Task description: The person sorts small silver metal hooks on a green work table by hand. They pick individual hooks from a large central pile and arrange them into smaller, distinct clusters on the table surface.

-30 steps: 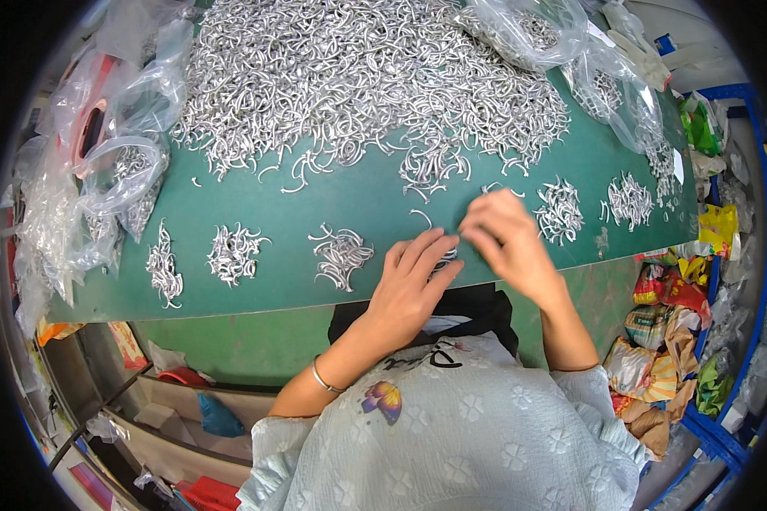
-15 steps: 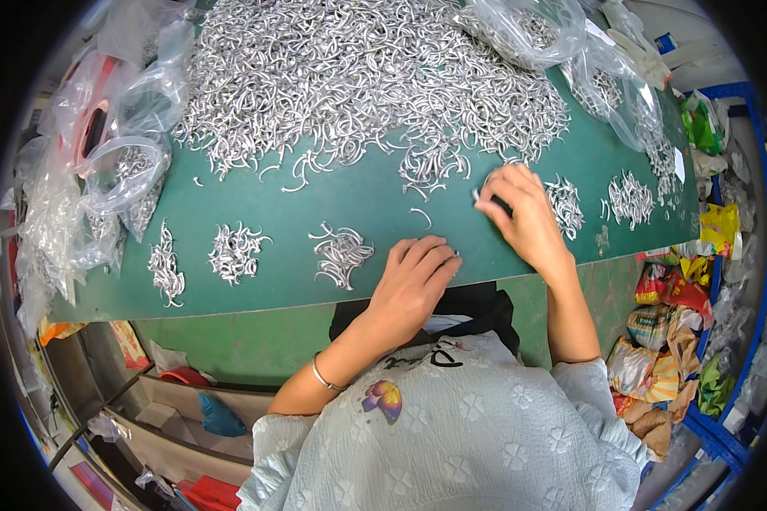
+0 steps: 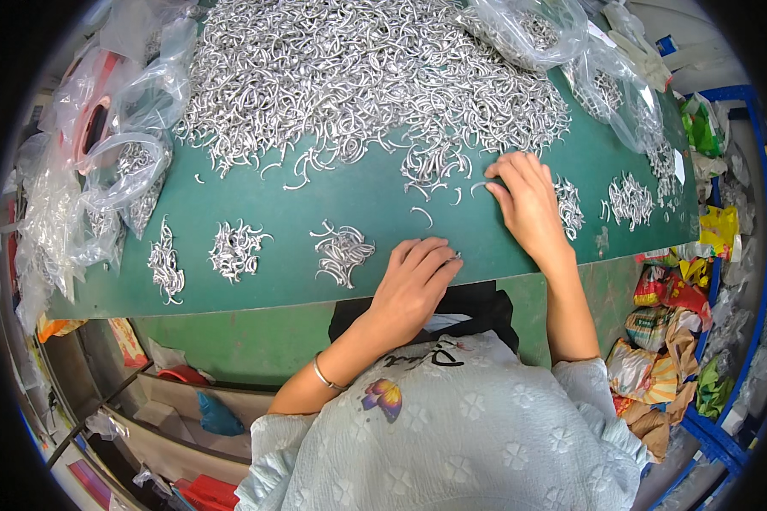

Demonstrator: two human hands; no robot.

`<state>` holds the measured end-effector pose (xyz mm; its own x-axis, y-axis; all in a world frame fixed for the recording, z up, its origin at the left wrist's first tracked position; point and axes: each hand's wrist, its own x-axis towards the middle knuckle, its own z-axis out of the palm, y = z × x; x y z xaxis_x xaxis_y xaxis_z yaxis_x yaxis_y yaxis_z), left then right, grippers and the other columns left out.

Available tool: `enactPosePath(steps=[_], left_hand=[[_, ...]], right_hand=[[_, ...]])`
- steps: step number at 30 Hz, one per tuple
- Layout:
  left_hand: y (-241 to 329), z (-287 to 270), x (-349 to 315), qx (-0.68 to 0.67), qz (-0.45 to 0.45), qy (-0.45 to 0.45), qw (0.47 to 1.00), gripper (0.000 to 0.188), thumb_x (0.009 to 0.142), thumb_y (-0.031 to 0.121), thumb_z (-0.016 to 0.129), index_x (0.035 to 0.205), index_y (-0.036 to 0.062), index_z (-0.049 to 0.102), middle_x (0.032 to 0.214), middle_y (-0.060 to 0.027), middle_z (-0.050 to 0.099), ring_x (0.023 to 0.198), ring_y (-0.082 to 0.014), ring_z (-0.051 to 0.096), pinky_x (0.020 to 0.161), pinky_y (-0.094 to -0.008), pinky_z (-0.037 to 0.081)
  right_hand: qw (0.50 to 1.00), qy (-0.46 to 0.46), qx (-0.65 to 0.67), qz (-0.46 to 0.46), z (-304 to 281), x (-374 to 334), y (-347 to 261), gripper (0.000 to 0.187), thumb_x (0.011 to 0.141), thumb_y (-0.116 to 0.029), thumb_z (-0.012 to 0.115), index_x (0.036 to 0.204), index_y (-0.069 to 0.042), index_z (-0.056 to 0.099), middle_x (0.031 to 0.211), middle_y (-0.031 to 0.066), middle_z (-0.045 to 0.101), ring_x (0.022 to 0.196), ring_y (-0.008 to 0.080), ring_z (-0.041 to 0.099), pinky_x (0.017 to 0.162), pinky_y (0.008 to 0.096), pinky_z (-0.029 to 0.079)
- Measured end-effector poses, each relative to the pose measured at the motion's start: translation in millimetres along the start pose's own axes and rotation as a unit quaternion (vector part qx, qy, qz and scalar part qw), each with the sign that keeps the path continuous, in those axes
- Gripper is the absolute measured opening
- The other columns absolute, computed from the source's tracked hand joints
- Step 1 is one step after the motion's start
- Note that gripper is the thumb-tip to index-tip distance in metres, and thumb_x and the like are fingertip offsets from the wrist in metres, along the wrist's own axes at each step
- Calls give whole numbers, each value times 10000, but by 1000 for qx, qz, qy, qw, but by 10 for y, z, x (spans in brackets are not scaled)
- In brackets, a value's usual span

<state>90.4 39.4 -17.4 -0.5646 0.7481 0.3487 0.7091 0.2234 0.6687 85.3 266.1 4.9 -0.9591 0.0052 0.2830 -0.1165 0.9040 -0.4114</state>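
Note:
A large heap of small curved silver metal pieces covers the far part of the green table. My right hand is right of the middle, just below the heap. Its thumb and forefinger come together at one curved metal piece, which sticks out to the left of their tips. My left hand rests at the near table edge with its fingers curled down. A tiny silver bit shows by its fingertips; the rest under the fingers is hidden. Between the hands and heap lie a few loose pieces.
Small piles line the near side: far-left pile, second pile, third pile, a pile beside my right hand and a far-right pile. Clear plastic bags stand left, more bags right.
My right hand has shifted slightly up and its fingers have moved. Another loose piece now shows left of it, below the heap. My left hand stays almost where it was.

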Motion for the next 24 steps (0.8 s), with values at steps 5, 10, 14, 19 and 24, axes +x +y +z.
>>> enactPosePath(steps=[5, 10, 14, 19, 24], left_hand=[[-21, 26, -31, -7, 1, 12, 1000, 340, 741, -25, 690, 1074, 8, 628, 1125, -113, 594, 1171, -329, 541, 941, -483, 411], [12, 44, -46, 6, 3, 16, 1000, 399, 709, -4, 667, 1104, -14, 609, 1216, -159, 538, 1236, -335, 488, 985, -485, 380], [30, 48, -24, 17, -2, -16, 1000, 385, 704, -12, 665, 1085, 0, 610, 1230, -151, 530, 1222, -322, 494, 963, -482, 377], [-6, 49, -75, 29, -1, -11, 1000, 375, 711, -34, 680, 1074, 41, 620, 1200, -122, 550, 1195, -300, 513, 946, -485, 380], [33, 37, -45, 27, -30, 53, 998, 383, 723, -22, 690, 1093, 49, 622, 1179, -109, 567, 1174, -296, 528, 941, -475, 380]], right_hand=[[996, -71, -47, -27, -18, -176, -247, 109, 810, -10, 667, 825, -24, 560, 803, 106, 529, 811, 300, 515, 726, 397, 383], [958, -169, 222, 71, -12, -146, -429, 76, 819, -37, 663, 846, -29, 592, 824, 99, 574, 831, 287, 563, 763, 400, 425], [984, -91, 152, 7, 198, 76, -475, 109, 802, -70, 698, 816, -34, 596, 812, 87, 563, 851, 281, 540, 767, 402, 406], [987, -142, 37, -66, 66, 8, -418, 133, 776, -73, 730, 816, -48, 606, 807, 72, 552, 819, 270, 507, 733, 383, 371], [951, -248, 160, -92, -9, 10, -334, 104, 788, -109, 714, 828, -62, 630, 841, 65, 584, 888, 267, 555, 798, 383, 408]])
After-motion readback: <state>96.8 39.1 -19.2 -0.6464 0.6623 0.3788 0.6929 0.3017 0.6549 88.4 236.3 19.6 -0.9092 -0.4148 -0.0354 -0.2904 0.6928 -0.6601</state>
